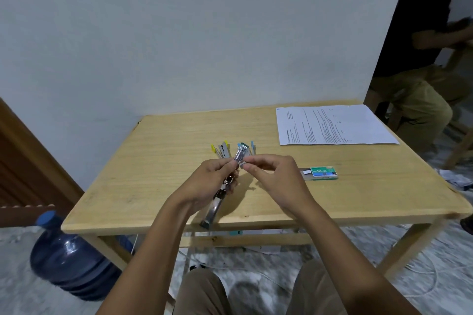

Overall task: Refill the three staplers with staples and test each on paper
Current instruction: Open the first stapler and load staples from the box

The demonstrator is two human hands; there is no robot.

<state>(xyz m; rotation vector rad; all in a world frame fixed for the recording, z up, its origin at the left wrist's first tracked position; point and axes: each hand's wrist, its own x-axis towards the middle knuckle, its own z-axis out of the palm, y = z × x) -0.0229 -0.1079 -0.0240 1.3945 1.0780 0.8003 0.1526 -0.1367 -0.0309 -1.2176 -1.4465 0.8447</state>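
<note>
Knees and both forearms fill the bottom, reaching over the desk (158,161). Left hand (210,181) grips an opened stapler (222,190), metal arm hanging toward the desk's near edge. Right hand (271,174) pinches something small at the stapler's top (staples, probably, too blurry to tell). Two more staplers (222,149) lie behind, staple box (323,173) to the right, paper (335,124) at the far corner.
</note>
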